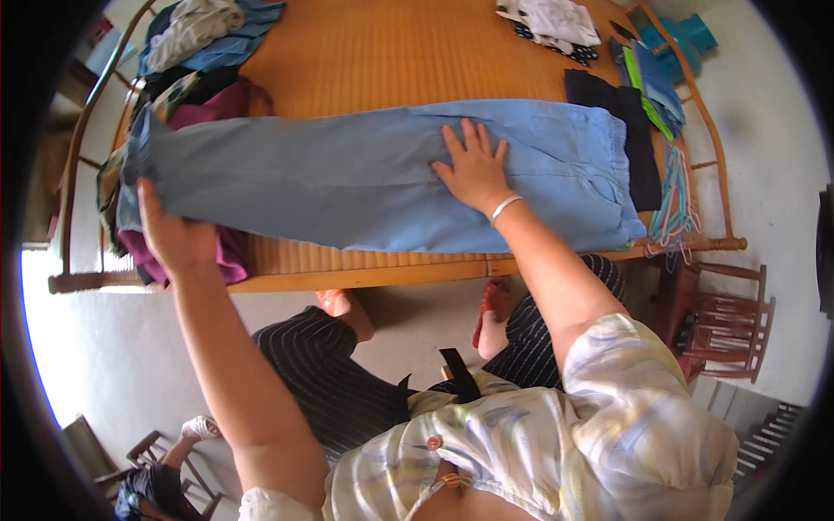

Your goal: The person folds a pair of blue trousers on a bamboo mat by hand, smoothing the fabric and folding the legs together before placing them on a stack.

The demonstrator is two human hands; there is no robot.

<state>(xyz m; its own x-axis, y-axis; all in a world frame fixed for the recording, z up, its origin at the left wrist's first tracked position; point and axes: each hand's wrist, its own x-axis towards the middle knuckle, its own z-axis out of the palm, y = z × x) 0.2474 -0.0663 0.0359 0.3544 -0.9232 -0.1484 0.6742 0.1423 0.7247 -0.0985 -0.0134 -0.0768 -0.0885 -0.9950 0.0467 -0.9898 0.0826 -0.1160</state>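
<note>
A pair of light blue trousers (352, 179), folded lengthwise, lies across a slatted bamboo bed (391, 58), with its elastic waistband (622, 176) to the right. At the left, my left hand (182, 241) grips the trousers by the leg hem; most of its fingers are hidden behind the cloth. My right hand (477, 170) rests flat on the upper part of the trousers, fingers spread, a silver bangle (505, 208) at the wrist. Under the hem end, purple cloth (215, 107) and camouflage-patterned cloth stick out.
Piled clothes (195, 36) lie at the far left. Folded white garments (554, 23), a black garment (642, 140), folded jeans (658, 84) and clothes hangers (674, 202) are to the right. Bed rails (707, 130) rise at both ends. Behind me at lower left, a person's leg (176, 452) shows.
</note>
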